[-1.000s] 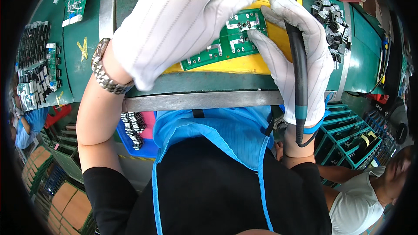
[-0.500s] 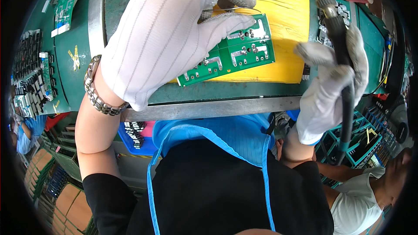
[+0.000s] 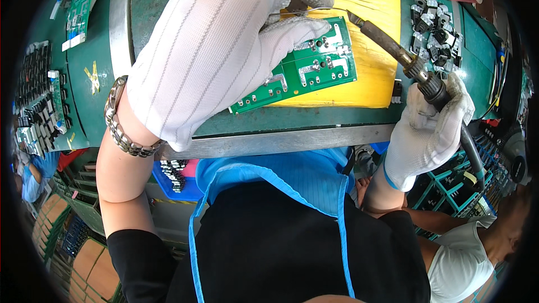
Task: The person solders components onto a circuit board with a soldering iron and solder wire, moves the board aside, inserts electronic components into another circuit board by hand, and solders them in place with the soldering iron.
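My left hand [image 3: 205, 56], in a white striped glove, lies over a green circuit board [image 3: 314, 73]. Its fingers are closed on a thin solder wire [image 3: 320, 9], and its thumb rests along the board's solder side. The board sits tilted on a yellow pad [image 3: 370, 67], its left part hidden beneath the glove. My right hand [image 3: 429, 134], also gloved, grips a soldering iron [image 3: 387, 42] by its dark handle. The iron's tip is beside the wire's free end, just above the board's upper right corner; whether they touch I cannot tell.
Small black-and-silver parts [image 3: 435, 28] lie heaped on the right of the green bench. A metal strip [image 3: 286, 143] edges its front. More boards [image 3: 81, 11] and parts stand at left. A blue tray [image 3: 185, 188] sits below the bench. A co-worker [image 3: 466, 252] is at lower right.
The soldering iron has swung from nearly upright to pointing up-left, its tip now at the solder wire. My right hand's fingers have closed round the handle. My left hand has barely moved.
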### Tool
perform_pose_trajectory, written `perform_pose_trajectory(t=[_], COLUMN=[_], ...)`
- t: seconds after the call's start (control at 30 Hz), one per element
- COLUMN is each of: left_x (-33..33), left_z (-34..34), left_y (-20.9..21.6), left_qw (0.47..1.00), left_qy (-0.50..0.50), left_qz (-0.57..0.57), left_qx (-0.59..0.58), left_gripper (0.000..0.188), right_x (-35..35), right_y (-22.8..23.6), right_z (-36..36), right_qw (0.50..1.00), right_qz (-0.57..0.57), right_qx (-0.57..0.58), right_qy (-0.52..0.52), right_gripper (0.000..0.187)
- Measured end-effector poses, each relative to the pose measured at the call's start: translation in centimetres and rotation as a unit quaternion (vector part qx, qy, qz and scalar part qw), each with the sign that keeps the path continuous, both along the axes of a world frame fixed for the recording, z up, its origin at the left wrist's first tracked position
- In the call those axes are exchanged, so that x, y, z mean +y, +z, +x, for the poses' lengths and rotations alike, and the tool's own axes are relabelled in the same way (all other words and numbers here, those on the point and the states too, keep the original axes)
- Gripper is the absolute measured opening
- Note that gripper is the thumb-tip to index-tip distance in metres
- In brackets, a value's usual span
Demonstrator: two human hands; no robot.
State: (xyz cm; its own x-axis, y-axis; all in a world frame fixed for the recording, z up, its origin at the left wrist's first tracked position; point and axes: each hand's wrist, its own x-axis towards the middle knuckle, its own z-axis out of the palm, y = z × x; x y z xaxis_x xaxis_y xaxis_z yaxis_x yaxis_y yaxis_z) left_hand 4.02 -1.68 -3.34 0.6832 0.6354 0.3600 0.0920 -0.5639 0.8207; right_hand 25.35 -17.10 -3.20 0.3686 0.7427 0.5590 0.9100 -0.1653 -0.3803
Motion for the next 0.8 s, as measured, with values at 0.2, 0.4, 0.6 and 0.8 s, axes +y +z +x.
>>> perform_pose_trajectory(t=[0.2, 0.4, 0.6, 0.8], left_x=[-0.04, 0.00, 0.03, -0.02], left_z=[0.08, 0.07, -0.01, -0.19], left_y=[-0.06, 0.00, 0.14, 0.30], left_qw=[1.000, 1.000, 1.000, 0.999], left_qy=[0.001, 0.004, 0.008, 0.011], left_qz=[0.011, 0.020, 0.026, 0.030], left_qx=[-0.002, -0.005, -0.007, -0.007], left_gripper=[0.022, 0.021, 0.020, 0.019], right_x=[0.25, 0.17, -0.11, -0.31], right_y=[-0.90, -1.01, -1.06, -0.97], right_z=[-0.75, -0.66, -0.67, -0.48], right_qw=[0.961, 0.953, 0.945, 0.946], right_qz=[0.095, 0.107, 0.108, 0.107], right_qx=[0.260, 0.283, 0.308, 0.306], right_qy=[-0.028, -0.013, -0.011, 0.012], right_gripper=[0.021, 0.016, 0.016, 0.018])
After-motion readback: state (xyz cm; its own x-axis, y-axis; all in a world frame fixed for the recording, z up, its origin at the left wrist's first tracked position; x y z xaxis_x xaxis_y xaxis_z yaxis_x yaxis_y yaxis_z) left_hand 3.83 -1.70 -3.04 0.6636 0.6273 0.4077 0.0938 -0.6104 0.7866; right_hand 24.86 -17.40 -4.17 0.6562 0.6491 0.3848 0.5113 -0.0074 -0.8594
